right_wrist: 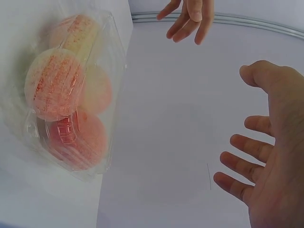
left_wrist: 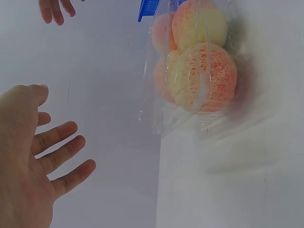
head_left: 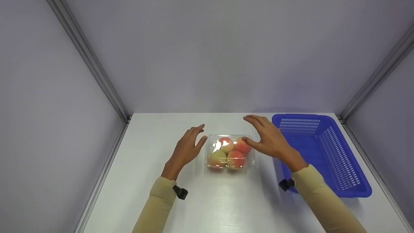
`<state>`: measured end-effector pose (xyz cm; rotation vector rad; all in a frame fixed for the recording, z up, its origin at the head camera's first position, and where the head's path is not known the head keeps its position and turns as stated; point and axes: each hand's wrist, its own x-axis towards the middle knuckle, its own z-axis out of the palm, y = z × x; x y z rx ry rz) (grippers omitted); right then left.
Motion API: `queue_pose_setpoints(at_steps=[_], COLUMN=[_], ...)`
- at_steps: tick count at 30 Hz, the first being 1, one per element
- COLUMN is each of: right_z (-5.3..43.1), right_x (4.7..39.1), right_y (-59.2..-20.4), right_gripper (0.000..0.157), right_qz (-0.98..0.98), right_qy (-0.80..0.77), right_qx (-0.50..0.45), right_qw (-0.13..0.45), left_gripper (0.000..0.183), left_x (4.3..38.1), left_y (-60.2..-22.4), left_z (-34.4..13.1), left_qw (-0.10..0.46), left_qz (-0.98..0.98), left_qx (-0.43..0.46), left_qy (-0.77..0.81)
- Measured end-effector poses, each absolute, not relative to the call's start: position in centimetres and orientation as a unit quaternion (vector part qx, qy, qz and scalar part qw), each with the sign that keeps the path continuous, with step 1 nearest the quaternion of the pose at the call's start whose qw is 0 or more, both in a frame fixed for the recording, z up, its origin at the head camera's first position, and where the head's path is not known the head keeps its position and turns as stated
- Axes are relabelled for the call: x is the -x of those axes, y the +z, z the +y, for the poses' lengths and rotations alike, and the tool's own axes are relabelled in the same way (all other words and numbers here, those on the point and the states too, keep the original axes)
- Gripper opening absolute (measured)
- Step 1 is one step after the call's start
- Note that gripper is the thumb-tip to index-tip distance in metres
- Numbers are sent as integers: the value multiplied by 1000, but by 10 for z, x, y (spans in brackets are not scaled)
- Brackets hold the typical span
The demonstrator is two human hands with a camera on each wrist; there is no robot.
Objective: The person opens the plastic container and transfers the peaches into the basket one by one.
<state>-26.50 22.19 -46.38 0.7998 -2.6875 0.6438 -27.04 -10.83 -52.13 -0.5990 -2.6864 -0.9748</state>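
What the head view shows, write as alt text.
A person's left hand and right hand hover near a clear plastic box of four round red-yellow fruits on a white table. A blue rectangular plastic basket stands at right.

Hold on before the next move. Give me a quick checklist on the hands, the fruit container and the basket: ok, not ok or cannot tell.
1. Left hand free: ok; fingers extended, holding nothing, apart from the container.
2. Right hand free: ok; fingers spread, apart from the container in its wrist view.
3. Container resting on the table: ok.
4. Fruits inside: ok; four visible through the clear plastic.
5. Container fastened: cannot tell; no view shows its closure clearly enough.
6. Whole basket in sight: not ok; the right sleeve hides part of it.
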Motion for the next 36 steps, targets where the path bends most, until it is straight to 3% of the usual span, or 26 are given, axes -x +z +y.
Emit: queue_pose_setpoints(at_steps=[36], right_z=[197], right_x=[260], right_y=[-488], right_gripper=[71], right_qz=[-910], right_qy=[262], right_qx=[-296], right_qw=[127], left_gripper=[51], left_x=[256], left_y=[-554], left_z=[-110], left_qw=[54], left_qz=[-919], left_qx=[174], left_qy=[-350])
